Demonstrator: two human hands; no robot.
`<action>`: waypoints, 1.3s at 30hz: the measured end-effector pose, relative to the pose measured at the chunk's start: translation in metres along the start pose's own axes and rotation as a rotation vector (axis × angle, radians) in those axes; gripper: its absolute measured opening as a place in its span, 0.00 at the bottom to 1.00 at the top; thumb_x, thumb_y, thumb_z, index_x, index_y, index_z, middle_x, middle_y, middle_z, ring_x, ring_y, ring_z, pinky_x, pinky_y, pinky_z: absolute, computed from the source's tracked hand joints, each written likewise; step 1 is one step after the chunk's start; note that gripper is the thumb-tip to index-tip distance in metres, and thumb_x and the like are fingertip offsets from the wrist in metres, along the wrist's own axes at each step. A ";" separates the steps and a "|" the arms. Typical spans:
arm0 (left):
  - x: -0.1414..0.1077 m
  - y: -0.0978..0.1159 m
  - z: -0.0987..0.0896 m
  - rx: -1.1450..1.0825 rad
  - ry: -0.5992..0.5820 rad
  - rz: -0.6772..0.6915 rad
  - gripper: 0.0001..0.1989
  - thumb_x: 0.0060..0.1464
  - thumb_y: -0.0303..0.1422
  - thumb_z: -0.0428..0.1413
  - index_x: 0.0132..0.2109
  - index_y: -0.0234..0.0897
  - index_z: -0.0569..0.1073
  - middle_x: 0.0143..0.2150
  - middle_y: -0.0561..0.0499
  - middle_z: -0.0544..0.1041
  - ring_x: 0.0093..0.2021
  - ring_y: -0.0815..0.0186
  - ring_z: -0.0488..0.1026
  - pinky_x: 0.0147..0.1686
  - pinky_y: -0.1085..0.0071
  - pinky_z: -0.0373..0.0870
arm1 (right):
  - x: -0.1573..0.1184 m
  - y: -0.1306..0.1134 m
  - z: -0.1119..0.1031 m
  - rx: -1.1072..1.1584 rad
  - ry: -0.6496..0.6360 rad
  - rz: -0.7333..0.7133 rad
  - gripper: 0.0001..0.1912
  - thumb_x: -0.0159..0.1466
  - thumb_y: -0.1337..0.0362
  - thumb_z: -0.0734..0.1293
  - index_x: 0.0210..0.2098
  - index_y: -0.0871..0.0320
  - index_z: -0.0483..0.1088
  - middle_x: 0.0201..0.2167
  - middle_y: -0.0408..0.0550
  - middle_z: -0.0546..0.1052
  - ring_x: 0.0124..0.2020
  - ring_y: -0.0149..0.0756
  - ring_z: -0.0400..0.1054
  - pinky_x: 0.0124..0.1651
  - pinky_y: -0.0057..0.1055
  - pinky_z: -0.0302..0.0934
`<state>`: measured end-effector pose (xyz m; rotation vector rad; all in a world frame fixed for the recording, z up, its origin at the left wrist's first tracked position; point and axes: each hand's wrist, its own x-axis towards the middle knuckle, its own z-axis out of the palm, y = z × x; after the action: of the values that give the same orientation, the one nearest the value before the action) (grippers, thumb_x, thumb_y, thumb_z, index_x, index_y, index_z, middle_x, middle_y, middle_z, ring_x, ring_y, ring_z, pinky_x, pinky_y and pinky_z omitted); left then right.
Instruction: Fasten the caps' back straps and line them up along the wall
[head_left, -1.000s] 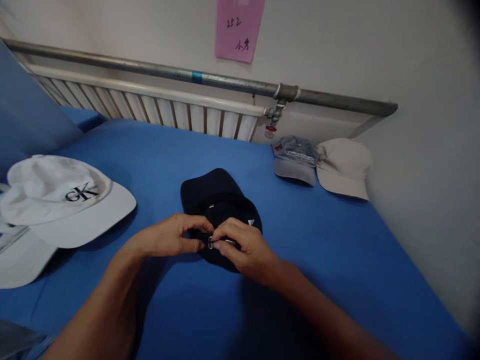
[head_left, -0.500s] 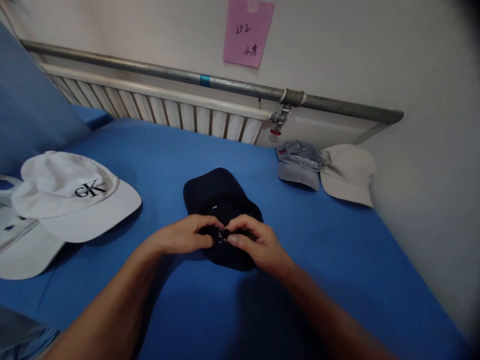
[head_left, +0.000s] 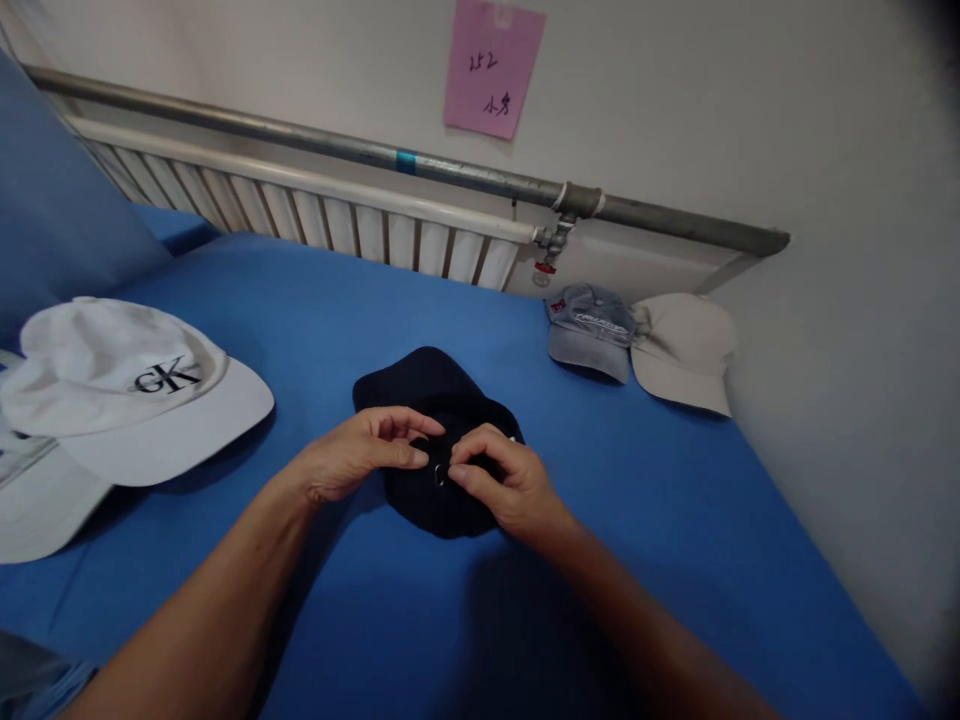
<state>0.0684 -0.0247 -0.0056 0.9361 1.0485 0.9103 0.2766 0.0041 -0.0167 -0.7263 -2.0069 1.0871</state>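
Observation:
A dark black cap (head_left: 442, 515) lies on the blue surface in front of me, its brim pointing away and to the left. At its back strap sits a small metal buckle (head_left: 439, 475). My left hand (head_left: 367, 450) has thumb and fingers closed about a dark bit of the cap's strap, just left of the buckle. On the other side, my right hand (head_left: 510, 480) pinches the strap between thumb and forefinger, close against the buckle. The pinched parts are mostly hidden by the fingertips.
On the left, a white cap with black letters (head_left: 135, 385) overlaps another pale cap (head_left: 45, 510). Toward the back right stand a grey cap (head_left: 591, 330) and a beige cap (head_left: 686, 350). Behind the blue surface (head_left: 300, 300) run a radiator (head_left: 337, 225) and a metal pipe (head_left: 300, 130).
My hands have drawn slightly apart, the left shifting a little up and left off the buckle. The buckle shows more plainly. The whole view has shifted slightly.

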 end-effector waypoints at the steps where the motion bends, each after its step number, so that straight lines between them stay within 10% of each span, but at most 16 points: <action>1: 0.000 0.000 0.001 -0.005 0.009 -0.003 0.16 0.39 0.26 0.65 0.40 0.39 0.79 0.30 0.55 0.73 0.32 0.72 0.67 0.35 0.72 0.62 | 0.000 0.000 0.000 -0.045 0.009 -0.019 0.03 0.59 0.67 0.67 0.29 0.54 0.71 0.27 0.42 0.74 0.32 0.33 0.67 0.39 0.34 0.62; 39: -0.001 -0.002 0.006 0.014 0.040 0.002 0.17 0.38 0.25 0.66 0.40 0.36 0.79 0.31 0.54 0.73 0.33 0.71 0.67 0.35 0.72 0.63 | -0.005 -0.010 0.015 -0.449 0.156 -0.406 0.08 0.58 0.75 0.63 0.28 0.55 0.63 0.23 0.43 0.69 0.29 0.35 0.62 0.33 0.35 0.59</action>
<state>0.0739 -0.0275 -0.0062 0.9337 1.0894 0.9277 0.2662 -0.0108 -0.0154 -0.5639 -2.1571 0.3376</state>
